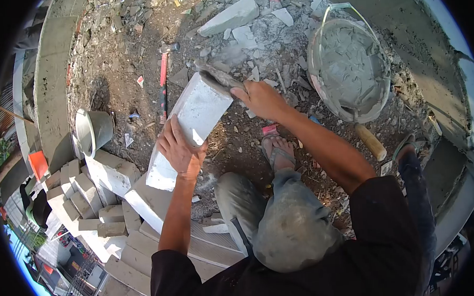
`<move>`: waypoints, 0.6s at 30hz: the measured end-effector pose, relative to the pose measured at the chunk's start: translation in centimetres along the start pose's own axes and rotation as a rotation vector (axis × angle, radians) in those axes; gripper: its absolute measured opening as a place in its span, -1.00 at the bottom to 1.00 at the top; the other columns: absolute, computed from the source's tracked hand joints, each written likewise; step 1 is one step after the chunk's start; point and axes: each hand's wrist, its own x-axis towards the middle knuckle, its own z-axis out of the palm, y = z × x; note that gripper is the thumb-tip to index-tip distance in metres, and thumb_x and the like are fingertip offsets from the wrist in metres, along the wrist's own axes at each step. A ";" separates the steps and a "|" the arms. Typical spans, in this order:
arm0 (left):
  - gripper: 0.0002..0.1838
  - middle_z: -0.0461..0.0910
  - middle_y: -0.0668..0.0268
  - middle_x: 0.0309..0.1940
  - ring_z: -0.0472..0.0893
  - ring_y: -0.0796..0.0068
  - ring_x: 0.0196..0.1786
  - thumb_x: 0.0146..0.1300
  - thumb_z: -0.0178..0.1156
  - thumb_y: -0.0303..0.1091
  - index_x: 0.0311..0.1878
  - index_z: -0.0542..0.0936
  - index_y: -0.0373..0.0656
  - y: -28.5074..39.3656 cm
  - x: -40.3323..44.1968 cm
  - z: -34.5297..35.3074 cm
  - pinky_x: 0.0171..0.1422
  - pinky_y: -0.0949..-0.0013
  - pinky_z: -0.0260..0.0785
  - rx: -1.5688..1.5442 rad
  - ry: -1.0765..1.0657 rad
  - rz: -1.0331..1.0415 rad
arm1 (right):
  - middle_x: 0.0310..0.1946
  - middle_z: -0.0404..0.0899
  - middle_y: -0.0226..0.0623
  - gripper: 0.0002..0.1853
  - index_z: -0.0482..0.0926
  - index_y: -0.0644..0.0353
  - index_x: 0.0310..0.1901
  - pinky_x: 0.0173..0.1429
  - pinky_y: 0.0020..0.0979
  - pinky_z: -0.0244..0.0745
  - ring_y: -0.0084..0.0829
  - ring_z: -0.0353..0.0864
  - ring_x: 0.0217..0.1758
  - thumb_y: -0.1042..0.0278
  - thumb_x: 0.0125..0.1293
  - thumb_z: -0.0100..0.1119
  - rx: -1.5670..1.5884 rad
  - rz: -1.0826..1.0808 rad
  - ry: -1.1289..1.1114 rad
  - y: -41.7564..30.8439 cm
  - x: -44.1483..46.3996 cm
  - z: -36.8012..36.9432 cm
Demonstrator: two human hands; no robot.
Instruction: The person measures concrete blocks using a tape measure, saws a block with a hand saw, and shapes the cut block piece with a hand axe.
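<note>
A long white lightweight concrete block [206,103] lies slanted in front of me, its far end towards the upper right. My left hand [181,150] spans its near half, fingers at the left edge and thumb by the right edge. My right hand [262,100] is closed around a dark, flat, worn tool [217,76] that presses along the block's far end. The tool's exact kind is unclear. Pale dust hangs just beyond that end.
A bucket of wet mortar [349,63] stands at right, near a wooden handle [370,142]. A red-handled hammer [164,82] lies left of the block. At lower left are a white bucket [100,132] and stacked blocks [131,258]. Broken pieces [231,16] litter the ground. Another person's leg [416,193] shows at right.
</note>
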 end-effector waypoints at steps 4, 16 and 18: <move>0.24 0.46 0.06 0.32 0.44 -0.03 0.19 0.13 -0.01 0.74 0.59 0.27 -0.16 -1.0 0.0 0.6 0.36 -0.05 0.19 0.049 0.004 -0.014 | -0.58 0.54 -0.01 -0.40 0.57 0.41 -0.19 -0.33 -0.13 0.46 -0.06 0.55 -0.56 -0.14 0.62 0.00 -0.027 0.042 -0.098 4.7 -1.1 1.0; 0.22 0.46 0.06 0.30 0.43 -0.07 0.30 -0.14 0.53 0.28 0.57 0.28 -0.13 -1.8 2.9 -0.9 0.45 -0.06 0.19 -0.011 -0.109 -0.068 | -0.59 0.52 -0.12 -0.47 0.62 0.44 -0.04 -0.33 -0.25 0.42 -0.48 0.50 -0.48 -0.05 0.58 0.12 -0.194 0.058 -0.093 4.7 -1.3 1.4; 0.22 0.46 0.05 0.31 0.43 -0.08 0.31 -0.15 0.56 0.21 0.57 0.27 -0.13 -2.0 4.2 -0.1 0.46 -0.07 0.19 -0.025 -0.071 -0.054 | -0.59 0.52 -0.16 -0.44 0.64 0.45 -0.01 -0.33 -0.27 0.42 -0.49 0.52 -0.46 -0.07 0.60 0.09 -0.077 0.069 -0.100 4.8 -1.7 0.4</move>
